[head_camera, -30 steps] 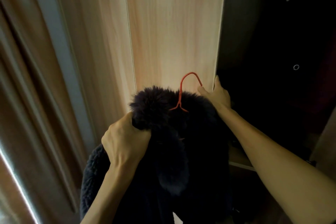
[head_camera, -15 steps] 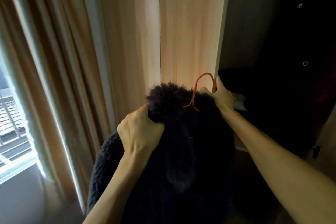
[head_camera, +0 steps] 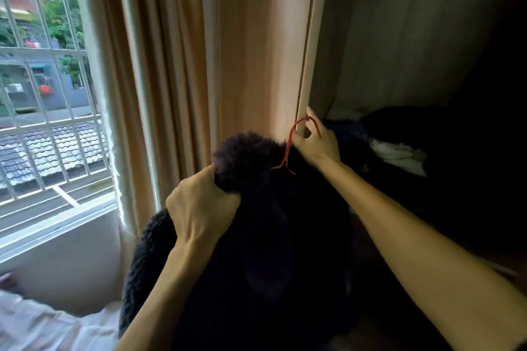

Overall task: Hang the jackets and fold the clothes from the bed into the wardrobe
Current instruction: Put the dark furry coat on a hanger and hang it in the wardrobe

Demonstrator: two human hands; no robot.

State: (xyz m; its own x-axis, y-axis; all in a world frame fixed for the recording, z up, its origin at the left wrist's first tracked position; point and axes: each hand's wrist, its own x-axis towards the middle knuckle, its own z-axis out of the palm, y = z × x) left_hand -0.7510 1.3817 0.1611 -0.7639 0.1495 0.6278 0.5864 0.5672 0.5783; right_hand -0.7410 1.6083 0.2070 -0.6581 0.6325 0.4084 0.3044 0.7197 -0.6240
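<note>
Black fuzzy jacket [head_camera: 256, 236] hanging lengthwise downward, red hanger [head_camera: 288, 148] hook up. Left hand [head_camera: 199, 208] clenching collar; right hand [head_camera: 315, 142] gripping hook beside wardrobe [head_camera: 308, 51] edge.

fleece jacket [head_camera: 256, 251]: near-black, with a nubby pile. hanger [head_camera: 288, 148]: thin red-orange wire. wardrobe door [head_camera: 268, 45]: pale wood grain. curtain [head_camera: 159, 65]: tan, in vertical folds. cloth [head_camera: 396, 155] inside the wardrobe: white. roof tiles [head_camera: 54, 151] outside: grey, scalloped rows.

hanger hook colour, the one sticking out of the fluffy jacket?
Red-orange thin wire hanger hook, seen clearly in the head view, held by the right hand.
</note>
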